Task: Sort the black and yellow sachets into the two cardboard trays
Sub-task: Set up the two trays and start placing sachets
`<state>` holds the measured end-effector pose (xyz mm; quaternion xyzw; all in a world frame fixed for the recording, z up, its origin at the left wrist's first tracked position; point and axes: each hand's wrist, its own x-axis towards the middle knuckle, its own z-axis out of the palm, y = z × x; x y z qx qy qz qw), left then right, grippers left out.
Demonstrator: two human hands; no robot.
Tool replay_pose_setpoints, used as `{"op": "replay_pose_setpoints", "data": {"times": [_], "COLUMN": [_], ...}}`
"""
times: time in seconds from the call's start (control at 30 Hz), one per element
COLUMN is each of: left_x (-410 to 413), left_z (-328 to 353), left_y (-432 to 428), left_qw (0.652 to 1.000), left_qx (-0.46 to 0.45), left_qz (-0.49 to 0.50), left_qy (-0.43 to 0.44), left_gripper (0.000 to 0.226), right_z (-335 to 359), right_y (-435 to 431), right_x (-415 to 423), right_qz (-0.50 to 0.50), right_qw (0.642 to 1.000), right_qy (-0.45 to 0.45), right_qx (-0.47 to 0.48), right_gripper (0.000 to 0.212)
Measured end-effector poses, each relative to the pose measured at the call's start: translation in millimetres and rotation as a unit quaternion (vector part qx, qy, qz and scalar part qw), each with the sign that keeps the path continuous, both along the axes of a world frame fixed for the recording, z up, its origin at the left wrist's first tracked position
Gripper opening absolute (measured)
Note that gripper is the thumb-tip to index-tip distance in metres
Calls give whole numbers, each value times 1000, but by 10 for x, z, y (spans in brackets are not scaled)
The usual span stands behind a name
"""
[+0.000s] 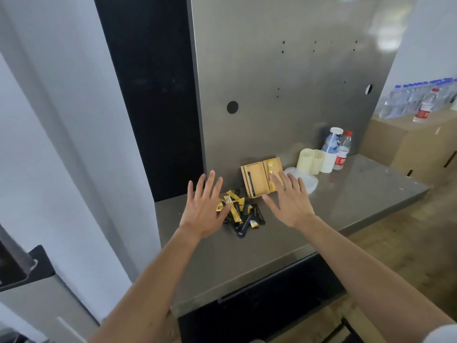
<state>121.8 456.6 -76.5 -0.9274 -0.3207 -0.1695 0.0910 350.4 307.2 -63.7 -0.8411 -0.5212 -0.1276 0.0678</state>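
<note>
Grey table (247,256) w/ a loose pile of black & yellow sachets (243,214) near its left front. Just behind the pile, two cardboard trays sit side by side against the metal back panel (284,82). The left tray (258,179) has one black sachet (250,180) along its left wall, and the right tray (277,165) has yellow sachets (270,169). Left hand (202,209) is over the pile's left edge, fingers (211,180) spread wide & straight, holding nothing. Right hand (290,201) is spread the same way, empty, fingers (288,180) overlapping the right tray's near end; can't tell if they touch it. To the right are a white dish (310,181), two cream candles (310,160) & two bottles (336,151).
</note>
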Motion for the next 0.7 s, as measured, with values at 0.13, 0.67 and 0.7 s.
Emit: {"op": "replay_pose_setpoints", "data": {"times": [0.13,0.67,0.7], "left_x": [160,1819,1922], "left_z": [-168,-1220,-1269], "left_y": [175,942,1005], "left_qw": [1000,997,996], "left_qx": [2,12,6], "left_qz": [0,46,62], "left_qy": [11,61,58], "left_gripper": [78,76,76], "right_z": [-185,-1212,-1288], "right_y": [235,1488,1628], "right_x": [163,1762,1840], "right_qz": [8,187,208], "right_qw": [1000,982,978], "right_qy": [2,-6,-4], "right_qx": [5,-8,-2], "right_gripper": [83,70,69]}}
